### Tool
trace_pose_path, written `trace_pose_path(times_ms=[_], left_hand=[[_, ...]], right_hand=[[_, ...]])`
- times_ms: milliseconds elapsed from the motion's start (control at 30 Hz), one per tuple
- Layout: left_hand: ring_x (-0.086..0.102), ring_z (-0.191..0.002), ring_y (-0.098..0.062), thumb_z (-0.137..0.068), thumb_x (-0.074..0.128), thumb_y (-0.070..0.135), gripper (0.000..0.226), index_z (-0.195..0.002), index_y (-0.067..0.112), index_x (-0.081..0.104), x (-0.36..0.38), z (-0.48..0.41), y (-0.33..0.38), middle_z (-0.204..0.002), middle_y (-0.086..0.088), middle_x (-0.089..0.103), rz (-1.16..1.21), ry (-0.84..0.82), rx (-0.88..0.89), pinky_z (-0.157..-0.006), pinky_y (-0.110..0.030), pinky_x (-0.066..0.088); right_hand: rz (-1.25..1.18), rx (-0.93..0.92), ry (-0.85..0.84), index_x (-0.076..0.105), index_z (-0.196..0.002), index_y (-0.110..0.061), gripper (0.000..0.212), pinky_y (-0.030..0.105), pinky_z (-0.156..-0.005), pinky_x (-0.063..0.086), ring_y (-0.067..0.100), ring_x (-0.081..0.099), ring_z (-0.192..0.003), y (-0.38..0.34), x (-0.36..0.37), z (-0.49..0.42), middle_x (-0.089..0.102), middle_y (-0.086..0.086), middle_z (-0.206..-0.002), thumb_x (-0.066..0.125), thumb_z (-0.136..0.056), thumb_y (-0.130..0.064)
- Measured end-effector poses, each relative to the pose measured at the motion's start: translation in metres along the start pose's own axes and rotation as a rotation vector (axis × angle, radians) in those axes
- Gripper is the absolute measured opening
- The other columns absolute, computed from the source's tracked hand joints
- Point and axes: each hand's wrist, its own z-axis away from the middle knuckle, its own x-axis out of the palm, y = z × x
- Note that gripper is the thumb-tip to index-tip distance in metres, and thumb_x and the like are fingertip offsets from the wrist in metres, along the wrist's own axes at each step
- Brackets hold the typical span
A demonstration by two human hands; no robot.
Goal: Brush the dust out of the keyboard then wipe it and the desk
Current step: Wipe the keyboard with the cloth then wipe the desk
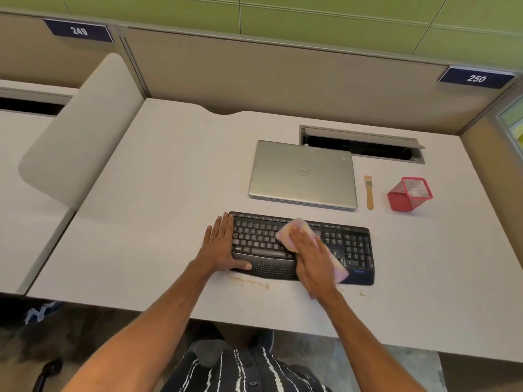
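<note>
Closed laptop [302,174], red mesh cup [409,195]

cloth [287,232] under right hand [311,257] on keyboard [353,246]

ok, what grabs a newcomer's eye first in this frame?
The right hand presses a pink cloth flat on the black keyboard near the front of the desk; the left hand steadies its left end. Behind lies a closed silver laptop, with a wooden brush and red mesh cup to its right. Brownish crumbs speckle the desk before the keyboard.
</note>
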Motion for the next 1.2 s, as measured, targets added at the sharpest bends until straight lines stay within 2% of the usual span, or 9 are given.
trace_pose_path(times_ms=[67,167,433,533,700,833,933,1033,1200], left_hand=[[-0.031,-0.165,-0.027,-0.062,0.073,0.099,0.172,-0.166,0.015,-0.034,-0.001,0.0,0.004,-0.178,-0.006,-0.035,-0.01,-0.001,-0.018,-0.134,-0.051,-0.016],[-0.031,-0.165,-0.027,-0.067,0.084,0.086,0.171,-0.166,0.01,-0.032,-0.002,-0.002,0.009,-0.178,-0.009,-0.033,-0.028,-0.014,-0.045,-0.134,-0.051,-0.017],[-0.029,-0.166,-0.03,-0.066,0.086,0.084,0.173,-0.166,0.005,-0.031,-0.002,-0.008,0.016,-0.177,-0.014,-0.032,-0.065,-0.022,-0.086,-0.134,-0.051,-0.014],[-0.028,-0.166,-0.03,-0.065,0.085,0.087,0.174,-0.166,0.006,-0.032,0.0,-0.008,0.014,-0.178,-0.013,-0.033,-0.052,-0.012,-0.094,-0.134,-0.052,-0.012],[-0.031,-0.164,-0.033,-0.059,0.083,0.092,0.18,-0.164,0.005,-0.036,0.006,-0.008,0.023,-0.175,-0.016,-0.038,-0.018,-0.005,-0.119,-0.133,-0.052,-0.014],[-0.032,-0.164,-0.034,-0.062,0.085,0.089,0.179,-0.163,0.004,-0.036,0.005,-0.008,0.029,-0.174,-0.017,-0.038,-0.009,-0.014,-0.135,-0.133,-0.051,-0.015],[-0.032,-0.164,-0.035,-0.061,0.086,0.089,0.18,-0.163,0.003,-0.036,0.004,-0.008,0.029,-0.174,-0.018,-0.038,-0.006,-0.018,-0.137,-0.132,-0.05,-0.016],[-0.032,-0.164,-0.035,-0.06,0.086,0.088,0.181,-0.163,0.003,-0.036,0.004,-0.01,0.03,-0.174,-0.018,-0.038,0.006,-0.023,-0.141,-0.132,-0.05,-0.016],[-0.027,-0.166,-0.035,-0.067,0.086,0.084,0.174,-0.165,0.002,-0.032,0.008,-0.008,0.031,-0.176,-0.019,-0.033,0.024,0.026,-0.147,-0.134,-0.052,-0.012]], right_hand=[[-0.022,0.17,0.091,0.033,-0.162,-0.03,0.069,0.05,-0.129,0.02,0.0,0.024,-0.153,0.012,-0.008,-0.002,0.037,-0.016,-0.164,0.051,-0.101,-0.003],[-0.016,0.215,0.071,0.032,-0.161,-0.028,0.068,0.051,-0.129,0.017,0.001,0.024,-0.154,0.01,-0.003,-0.012,0.037,-0.012,-0.164,0.052,-0.101,-0.004],[-0.038,-0.155,-0.242,0.025,-0.165,-0.029,0.07,0.048,-0.131,0.01,-0.003,0.006,-0.157,-0.062,0.04,-0.032,0.021,-0.012,-0.17,0.048,-0.101,-0.011],[0.04,-0.226,-0.228,0.024,-0.165,-0.03,0.077,0.046,-0.131,0.01,-0.004,0.003,-0.157,-0.054,0.035,-0.025,0.019,-0.014,-0.171,0.051,-0.097,-0.009],[0.039,-0.062,-0.108,0.026,-0.164,-0.035,0.071,0.048,-0.13,0.018,-0.005,0.011,-0.156,-0.01,0.0,0.002,0.024,-0.017,-0.169,0.048,-0.101,-0.01],[-0.005,0.174,0.078,0.033,-0.162,-0.027,0.073,0.052,-0.128,0.023,-0.002,0.023,-0.153,0.022,-0.024,0.019,0.035,-0.013,-0.166,0.052,-0.097,0.0],[0.009,0.205,0.068,0.03,-0.163,-0.022,0.074,0.051,-0.129,0.019,-0.002,0.019,-0.155,0.023,-0.02,0.018,0.03,-0.013,-0.167,0.052,-0.096,0.001],[-0.048,0.155,-0.015,0.028,-0.163,-0.025,0.068,0.047,-0.131,0.013,-0.008,0.011,-0.154,0.0,-0.008,0.01,0.026,-0.014,-0.167,0.048,-0.101,-0.005],[-0.03,-0.179,-0.27,0.026,-0.163,-0.03,0.066,0.042,-0.132,0.008,-0.003,0.01,-0.156,-0.053,0.022,0.0,0.023,-0.013,-0.169,0.048,-0.104,-0.011]])
